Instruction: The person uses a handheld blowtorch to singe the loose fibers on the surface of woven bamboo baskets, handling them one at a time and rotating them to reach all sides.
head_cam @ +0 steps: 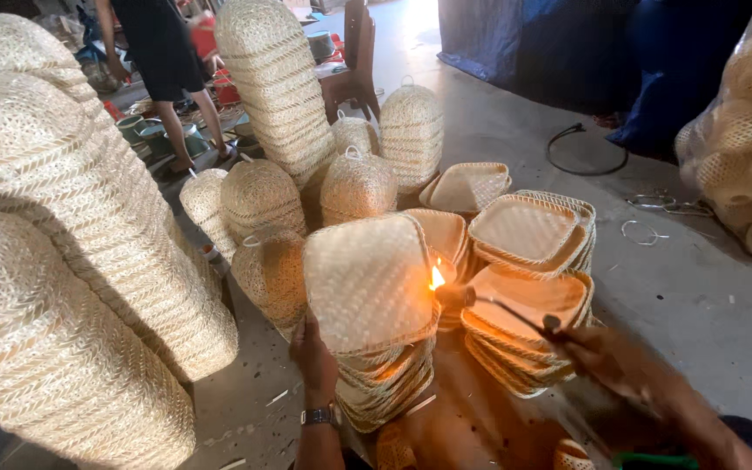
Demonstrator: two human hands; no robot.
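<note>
One square woven tray [367, 283] is tilted up in the left hand [313, 357], its grip closed on the lower edge, while the right hand [607, 357] clasps a lit torch [480, 303] whose flame licks its rim; stacked trays [528, 261] judged still untreated wait beside on the floor [698, 296]

One head-worn camera looks down and forward, close over the hands.
</note>
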